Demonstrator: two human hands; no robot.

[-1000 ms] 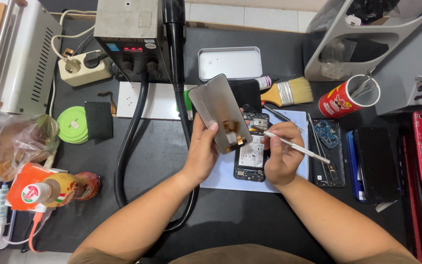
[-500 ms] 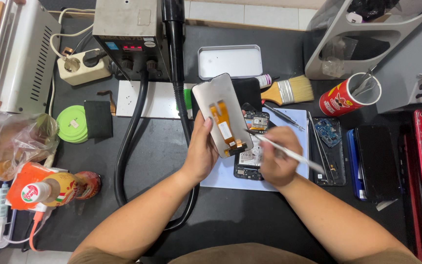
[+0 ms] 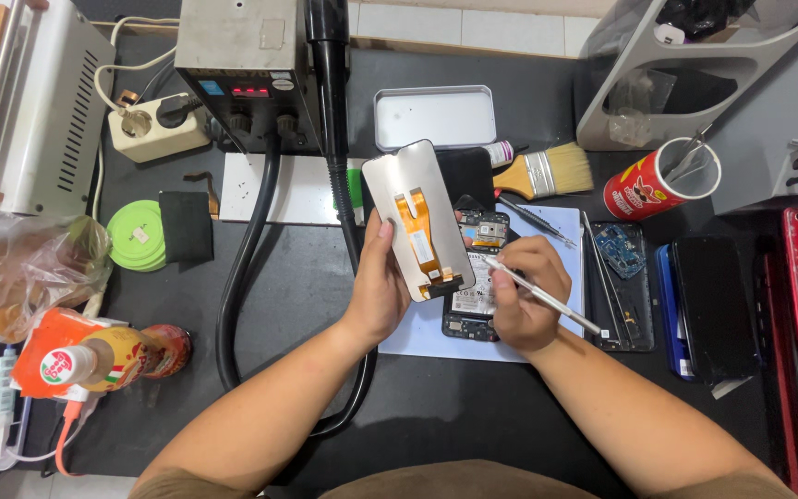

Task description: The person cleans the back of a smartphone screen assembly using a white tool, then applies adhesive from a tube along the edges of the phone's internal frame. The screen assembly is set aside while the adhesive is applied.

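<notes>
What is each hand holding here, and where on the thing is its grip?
The left hand holds the detached phone screen by its lower left edge. The right hand grips silver tweezers near the tip, over the opened phone.

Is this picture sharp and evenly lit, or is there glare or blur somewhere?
Head view: sharp across the bench, lit evenly from above; soft shadows under the left hand and right hand; mild sheen on the screen panel and metal tin; edges bow slightly from the wide lens.

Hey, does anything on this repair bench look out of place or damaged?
A sauce bottle lies on its side at the bench's left edge, odd among electronics. The opened phone is only dismantled: the left hand holds its screen panel tilted up, the right hand a thin tool.
</notes>
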